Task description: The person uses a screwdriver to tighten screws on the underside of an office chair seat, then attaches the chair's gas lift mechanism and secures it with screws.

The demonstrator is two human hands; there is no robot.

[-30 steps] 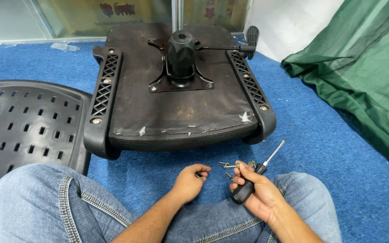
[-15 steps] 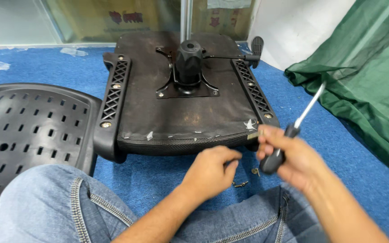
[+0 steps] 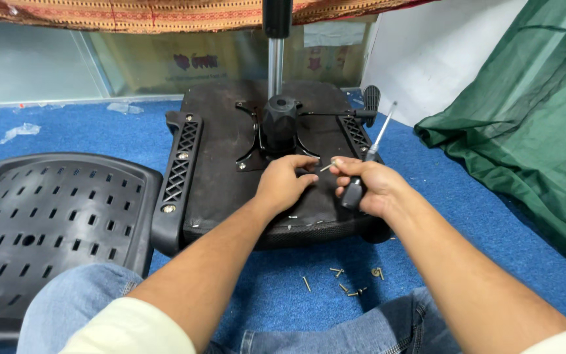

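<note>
Your left hand (image 3: 284,183) rests half-curled on the seat base (image 3: 224,177); your right hand (image 3: 368,187) grips a screwdriver (image 3: 367,164) and pinches a screw (image 3: 325,167). Open blue carpet (image 3: 466,216) lies right; a perforated backrest (image 3: 47,223) crowds the left, and loose screws (image 3: 348,278) lie near your knees.

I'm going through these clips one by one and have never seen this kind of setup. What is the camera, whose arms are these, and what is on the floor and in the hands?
There is no machine here. One camera sits on a person's head and looks down, so the two bare arms reaching forward, and the jeans-clad knees at the bottom, are the wearer's own.

The person sits on a blue carpet. In front lies an upturned black office-chair seat with its black metal mechanism and chrome gas column pointing up. To the left lies a black perforated plastic backrest panel. A crumpled green cloth is on the right. Several loose metal screws lie on the carpet near the knees.

The left hand rests on the seat's underside. The right hand grips a black-handled screwdriver, shaft pointing up, and its fingers pinch a small screw.
</note>
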